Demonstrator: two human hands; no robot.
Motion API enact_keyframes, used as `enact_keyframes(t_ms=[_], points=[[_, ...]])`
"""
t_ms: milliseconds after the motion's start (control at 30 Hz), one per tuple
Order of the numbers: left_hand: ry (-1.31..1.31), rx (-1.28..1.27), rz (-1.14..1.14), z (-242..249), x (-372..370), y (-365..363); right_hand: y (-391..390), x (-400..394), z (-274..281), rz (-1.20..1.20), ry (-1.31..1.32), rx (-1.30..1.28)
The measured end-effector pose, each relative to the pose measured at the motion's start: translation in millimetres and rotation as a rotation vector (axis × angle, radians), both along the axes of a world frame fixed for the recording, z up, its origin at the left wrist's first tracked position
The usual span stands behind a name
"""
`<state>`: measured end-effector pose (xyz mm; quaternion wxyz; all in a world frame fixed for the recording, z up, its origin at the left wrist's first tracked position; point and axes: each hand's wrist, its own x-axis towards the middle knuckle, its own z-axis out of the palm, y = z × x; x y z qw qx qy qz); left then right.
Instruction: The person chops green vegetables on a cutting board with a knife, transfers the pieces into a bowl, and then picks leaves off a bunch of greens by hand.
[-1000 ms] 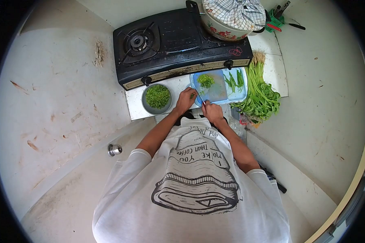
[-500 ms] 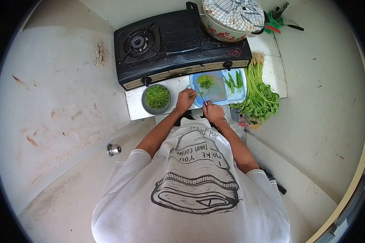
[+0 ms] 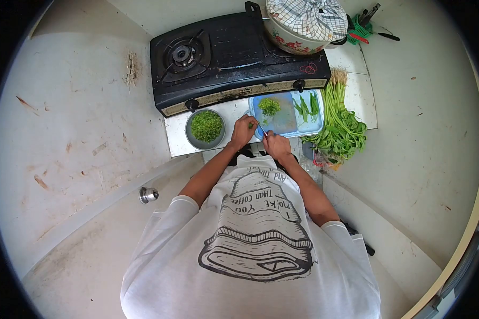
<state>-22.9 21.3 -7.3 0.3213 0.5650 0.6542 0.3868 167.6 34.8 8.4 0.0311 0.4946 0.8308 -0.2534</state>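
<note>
My right hand (image 3: 275,144) grips a knife (image 3: 261,129), its blade slanting up and left toward my other hand. Closed fingers of my left hand (image 3: 244,131) pinch something green, apparently a slim pod, at the lower left edge of a blue tray (image 3: 318,129). A small heap of chopped greens (image 3: 270,107) lies on the tray's blue board-like left part (image 3: 285,119). Several slim green pods (image 3: 305,110) lie on its paler right side. Left of my hands stands a grey bowl (image 3: 189,139) filled with finely chopped greens (image 3: 206,126).
A black two-burner gas stove (image 3: 229,53) stands behind the tray, bearing a flowered pot (image 3: 292,45) wrapped with a checked cloth (image 3: 308,18). Leafy greens with long stems (image 3: 338,119) lie at the right. A green basket with utensils (image 3: 359,32) sits in the far right corner.
My right hand and the knife have shifted slightly left and up, bringing the blade closer to my left fingers. My left hand stays nearly in place.
</note>
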Motion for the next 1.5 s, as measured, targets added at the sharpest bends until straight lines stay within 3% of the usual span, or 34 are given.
enact_keyframes(t_ms=[667,867,1067,1500], points=[[-0.002,-0.043,0.015,1.2,-1.0,2.6,-1.6,10.1,8.7,-0.008,0.006,-0.069],[0.03,-0.038,-0.073,0.0,-4.6,1.6,0.3,5.1,5.2,-0.008,-0.024,-0.072],[0.101,0.127,-0.19,0.8,-11.2,-5.5,2.6,3.5,-1.8,-0.008,-0.008,-0.04],[0.002,0.004,-0.11,-0.6,-12.9,1.5,-0.1,4.4,5.6,-0.045,0.01,-0.047]])
